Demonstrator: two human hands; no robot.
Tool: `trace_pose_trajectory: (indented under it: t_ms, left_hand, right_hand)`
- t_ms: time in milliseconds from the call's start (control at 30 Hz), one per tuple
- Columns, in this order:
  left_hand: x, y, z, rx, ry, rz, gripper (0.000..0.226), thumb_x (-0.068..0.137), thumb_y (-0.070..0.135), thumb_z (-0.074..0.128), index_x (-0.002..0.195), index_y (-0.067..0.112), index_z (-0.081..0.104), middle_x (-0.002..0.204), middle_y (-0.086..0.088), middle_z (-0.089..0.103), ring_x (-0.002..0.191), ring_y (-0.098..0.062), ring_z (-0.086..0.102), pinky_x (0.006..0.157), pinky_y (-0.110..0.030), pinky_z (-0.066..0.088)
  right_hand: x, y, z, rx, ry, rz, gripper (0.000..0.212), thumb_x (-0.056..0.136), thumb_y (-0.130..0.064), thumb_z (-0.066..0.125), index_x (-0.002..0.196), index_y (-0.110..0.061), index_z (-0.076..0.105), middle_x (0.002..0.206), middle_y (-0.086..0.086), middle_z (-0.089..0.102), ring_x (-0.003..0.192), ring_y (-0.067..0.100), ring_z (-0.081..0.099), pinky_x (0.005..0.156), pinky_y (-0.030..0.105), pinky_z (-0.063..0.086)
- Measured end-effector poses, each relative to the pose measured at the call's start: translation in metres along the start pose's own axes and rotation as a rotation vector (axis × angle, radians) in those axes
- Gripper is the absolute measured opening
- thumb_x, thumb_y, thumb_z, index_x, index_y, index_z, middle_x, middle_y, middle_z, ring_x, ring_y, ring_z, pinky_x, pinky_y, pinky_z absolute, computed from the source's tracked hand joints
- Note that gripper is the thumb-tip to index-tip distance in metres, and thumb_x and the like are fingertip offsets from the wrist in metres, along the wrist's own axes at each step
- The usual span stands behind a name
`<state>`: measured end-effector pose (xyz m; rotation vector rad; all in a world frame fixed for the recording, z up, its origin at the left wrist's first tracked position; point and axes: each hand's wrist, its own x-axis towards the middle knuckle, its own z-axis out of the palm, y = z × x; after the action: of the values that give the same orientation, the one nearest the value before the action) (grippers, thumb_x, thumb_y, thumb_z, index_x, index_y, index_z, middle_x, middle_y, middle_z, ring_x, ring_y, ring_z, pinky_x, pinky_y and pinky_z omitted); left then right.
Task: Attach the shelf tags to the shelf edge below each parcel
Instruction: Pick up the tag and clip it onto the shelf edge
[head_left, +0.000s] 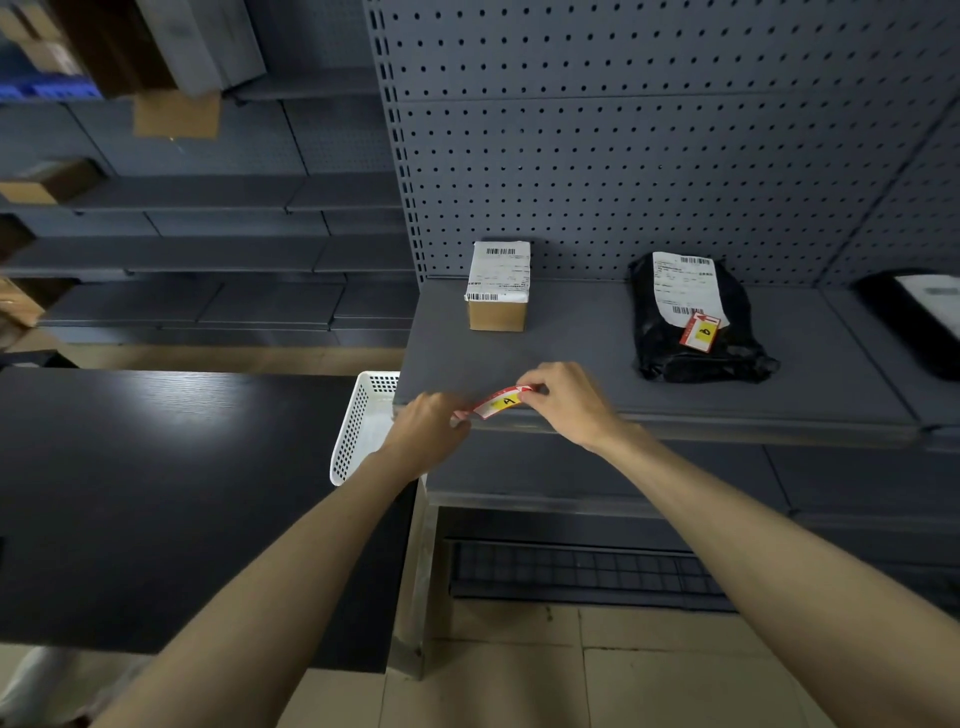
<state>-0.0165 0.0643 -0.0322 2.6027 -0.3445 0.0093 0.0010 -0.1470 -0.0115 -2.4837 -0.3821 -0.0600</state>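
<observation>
both arms reach forward; left hand (426, 426) and right hand (563, 397) pinch closed, fingertips facing each other.

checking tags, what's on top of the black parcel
A white shipping label and a red tag with a yellow patch lie on the black parcel. Its underside is hidden.

Grey perforated back panels (649, 156) rise behind grey metal shelving in a dim stockroom. A dark wood-grain table (171, 493) stands at left, catching a patch of light, over a pale tiled floor (597, 686). More grey shelving (208, 260) recedes beyond.
</observation>
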Motion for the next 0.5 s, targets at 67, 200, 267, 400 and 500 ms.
trace_pose_trajectory:
  t_ms: [67, 200, 267, 400, 500]
  left_hand:
    - [0.000, -0.001, 0.002, -0.054, 0.059, -0.007, 0.018, 0.087, 0.013, 0.064, 0.103, 0.014, 0.072, 0.100, -0.007, 0.074, 0.087, -0.025, 0.068, 0.077, -0.043, 0.057]
    - [0.002, -0.003, 0.005, -0.121, 0.129, -0.025, 0.010, 0.083, 0.008, 0.067, 0.087, 0.012, 0.075, 0.084, -0.005, 0.075, 0.075, -0.020, 0.068, 0.072, -0.041, 0.058]
    - [0.004, -0.005, 0.006, -0.123, 0.136, -0.053, 0.009, 0.083, 0.009, 0.067, 0.085, 0.012, 0.075, 0.082, -0.004, 0.075, 0.072, -0.018, 0.068, 0.071, -0.040, 0.058]
    - [0.006, -0.005, 0.005, -0.124, 0.104, -0.055, 0.008, 0.084, 0.010, 0.068, 0.088, 0.012, 0.075, 0.085, -0.003, 0.076, 0.075, -0.016, 0.068, 0.070, -0.036, 0.059]
    - [0.006, -0.003, 0.004, -0.107, 0.077, -0.032, 0.010, 0.085, 0.010, 0.066, 0.092, 0.011, 0.074, 0.089, -0.004, 0.075, 0.079, -0.018, 0.069, 0.070, -0.032, 0.058]
  right_hand:
    - [-0.001, 0.000, 0.003, -0.003, 0.023, 0.009, 0.014, 0.091, -0.018, 0.064, 0.101, -0.014, 0.074, 0.089, 0.000, 0.068, 0.070, 0.012, 0.055, 0.054, 0.017, 0.033]
    - [-0.001, 0.001, 0.005, -0.042, 0.024, 0.008, 0.015, 0.094, -0.018, 0.061, 0.103, -0.014, 0.072, 0.095, 0.002, 0.068, 0.074, 0.015, 0.056, 0.059, 0.022, 0.037]
    - [0.000, 0.000, 0.006, -0.099, -0.002, -0.010, 0.014, 0.094, -0.018, 0.059, 0.100, -0.017, 0.071, 0.093, 0.001, 0.067, 0.071, 0.015, 0.054, 0.055, 0.021, 0.034]
    - [0.002, -0.008, 0.012, -0.174, -0.082, -0.052, 0.015, 0.096, -0.017, 0.056, 0.103, -0.016, 0.070, 0.098, 0.004, 0.065, 0.082, 0.023, 0.060, 0.069, 0.036, 0.048]
    - [0.005, -0.012, 0.018, -0.224, -0.087, -0.067, 0.015, 0.097, -0.016, 0.055, 0.104, -0.014, 0.068, 0.100, 0.007, 0.064, 0.084, 0.025, 0.061, 0.067, 0.036, 0.046]
